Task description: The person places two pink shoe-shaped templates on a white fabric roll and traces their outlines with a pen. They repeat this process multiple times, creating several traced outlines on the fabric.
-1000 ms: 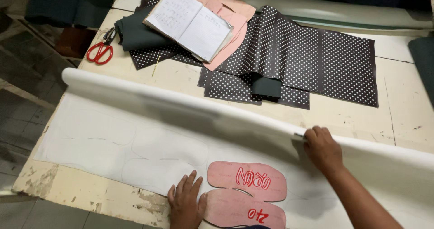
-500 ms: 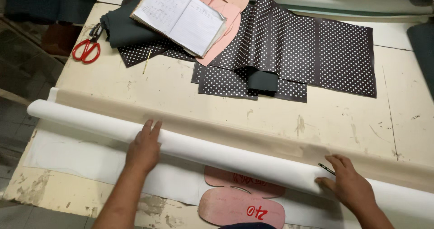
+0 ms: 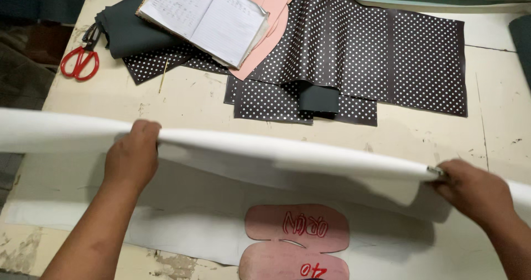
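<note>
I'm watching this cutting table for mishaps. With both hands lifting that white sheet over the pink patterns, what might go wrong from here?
1. The white sheet, held up by the left hand and right hand, sags between them and may drag the pink patterns out of place.
2. The right hand also seems to hold a thin pen-like tool, which might mark or snag the sheet.

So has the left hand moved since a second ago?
Yes. The left hand has gone from beside the pink cutouts up and leftward onto the white roll, which it now grips, nearer the red scissors.
</note>
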